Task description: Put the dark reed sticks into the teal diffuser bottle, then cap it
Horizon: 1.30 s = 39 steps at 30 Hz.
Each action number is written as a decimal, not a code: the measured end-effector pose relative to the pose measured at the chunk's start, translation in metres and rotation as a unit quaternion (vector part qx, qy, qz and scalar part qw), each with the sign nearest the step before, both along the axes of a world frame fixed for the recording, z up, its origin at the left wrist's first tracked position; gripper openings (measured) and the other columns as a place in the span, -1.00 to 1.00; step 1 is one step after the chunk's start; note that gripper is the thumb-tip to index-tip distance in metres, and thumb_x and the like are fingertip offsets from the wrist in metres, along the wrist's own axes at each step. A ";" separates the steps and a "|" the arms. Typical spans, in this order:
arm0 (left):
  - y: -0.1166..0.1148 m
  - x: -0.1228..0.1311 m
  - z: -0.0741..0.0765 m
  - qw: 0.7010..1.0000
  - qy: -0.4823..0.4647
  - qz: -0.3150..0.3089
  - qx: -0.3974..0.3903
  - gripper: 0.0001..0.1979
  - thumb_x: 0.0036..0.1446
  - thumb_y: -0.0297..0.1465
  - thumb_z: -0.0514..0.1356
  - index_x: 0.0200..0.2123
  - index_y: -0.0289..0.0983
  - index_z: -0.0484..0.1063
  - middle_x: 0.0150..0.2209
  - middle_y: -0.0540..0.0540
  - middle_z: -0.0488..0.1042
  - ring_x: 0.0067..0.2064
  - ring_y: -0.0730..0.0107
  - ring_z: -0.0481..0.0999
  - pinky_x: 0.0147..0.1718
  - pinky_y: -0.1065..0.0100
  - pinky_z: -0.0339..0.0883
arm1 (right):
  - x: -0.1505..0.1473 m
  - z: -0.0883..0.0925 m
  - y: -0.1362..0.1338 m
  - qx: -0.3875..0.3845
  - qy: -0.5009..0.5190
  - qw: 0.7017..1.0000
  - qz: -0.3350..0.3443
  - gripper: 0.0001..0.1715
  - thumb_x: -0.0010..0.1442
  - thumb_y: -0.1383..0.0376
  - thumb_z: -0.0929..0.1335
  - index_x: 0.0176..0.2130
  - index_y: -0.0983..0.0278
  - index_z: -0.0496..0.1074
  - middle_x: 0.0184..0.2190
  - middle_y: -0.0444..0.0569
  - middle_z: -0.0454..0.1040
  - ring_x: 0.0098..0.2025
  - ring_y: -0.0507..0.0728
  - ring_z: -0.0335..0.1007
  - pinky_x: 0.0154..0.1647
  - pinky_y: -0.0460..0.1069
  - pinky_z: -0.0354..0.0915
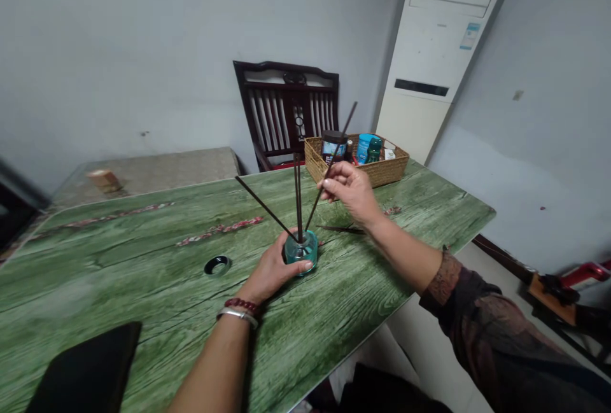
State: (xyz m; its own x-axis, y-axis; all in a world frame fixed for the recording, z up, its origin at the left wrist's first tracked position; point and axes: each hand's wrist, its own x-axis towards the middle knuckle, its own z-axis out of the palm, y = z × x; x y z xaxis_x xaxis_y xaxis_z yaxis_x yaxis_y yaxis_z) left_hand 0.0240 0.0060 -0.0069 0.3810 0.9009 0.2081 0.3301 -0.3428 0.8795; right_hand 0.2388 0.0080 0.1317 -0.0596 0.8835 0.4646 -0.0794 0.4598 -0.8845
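Teal faceted glass bottle [301,252], mid-counter, nearer the right edge. Four thin dark sticks [297,196] stand in its neck: one leans left, two sit near upright side by side, one leans right. Fifth stick [341,230] lies flat on the counter, just right of the bottle.

Left hand [272,272]: grip wrapped round the bottle from the near side. Red bead bracelet [242,305] and silver bangle [237,317] on that wrist.
Right hand [350,193]: grip pinching the right-leaning stick between thumb and fingertips, above the bottle. Patterned sleeve [458,292] on that arm.

Counter [143,260] has a green wood-grain top with pinkish streaks. Left to right on it: one black flat slab [86,368] at the near-left corner, one black ring [217,265] left of the bottle, one wicker basket [356,165] at the far edge holding about five jars and bottles.

Room: beige-topped table [153,171] past the far-left edge with one tan block [104,179], dark wooden slat-back chair [286,107] behind the counter, white floor-standing air conditioner [434,37], red-and-wood item [558,289] on the floor at right, grey walls.
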 end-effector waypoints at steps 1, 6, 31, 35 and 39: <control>0.000 0.000 0.000 1.000 -0.002 -0.002 0.001 -0.20 -0.14 -0.11 0.42 0.15 -0.24 0.29 0.01 -0.19 0.56 0.05 -0.03 0.54 0.09 0.03 0.35 | -0.006 -0.004 0.002 -0.001 -0.010 1.000 0.009 -0.68 0.06 0.08 0.44 -0.32 0.21 0.32 -0.40 -0.15 0.52 -0.46 -0.03 0.40 -0.48 -0.14 0.32; -0.002 0.002 0.003 1.000 -0.006 -0.006 -0.005 -0.22 -0.15 -0.09 0.42 0.13 -0.20 0.29 0.02 -0.16 0.55 0.04 -0.01 0.53 0.09 0.05 0.36 | -0.027 -0.024 0.012 0.003 -0.052 0.998 0.034 -0.75 0.03 0.18 0.45 -0.37 0.22 0.33 -0.47 -0.21 0.44 -0.46 -0.02 0.39 -0.45 -0.11 0.36; -0.001 0.002 0.006 1.000 -0.011 -0.010 -0.013 -0.26 -0.13 -0.13 0.42 0.11 -0.27 0.32 0.01 -0.23 0.54 0.03 -0.03 0.52 0.08 0.01 0.35 | 0.097 -0.094 -0.009 -0.045 -0.718 0.675 -0.163 -0.70 0.33 0.29 0.25 -0.14 0.25 0.57 -0.12 0.10 0.58 -0.04 0.19 0.48 -0.14 -0.05 0.21; 0.000 0.001 0.004 1.000 -0.003 -0.013 -0.013 -0.25 -0.14 -0.11 0.42 0.11 -0.25 0.32 0.01 -0.22 0.53 0.04 -0.05 0.52 0.09 0.00 0.33 | 0.099 -0.103 -0.014 -0.067 -0.732 0.657 -0.164 -0.69 0.35 0.26 0.25 -0.11 0.25 0.55 -0.10 0.11 0.56 -0.03 0.19 0.48 -0.13 -0.06 0.22; 0.000 0.001 0.003 1.000 -0.001 -0.017 -0.003 -0.23 -0.12 -0.09 0.42 0.12 -0.26 0.30 0.02 -0.23 0.52 0.04 -0.03 0.51 0.08 0.04 0.33 | 0.098 -0.109 -0.015 -0.069 -0.727 0.664 -0.162 -0.74 0.33 0.27 0.28 -0.12 0.25 0.54 -0.11 0.09 0.56 -0.04 0.19 0.48 -0.15 -0.06 0.22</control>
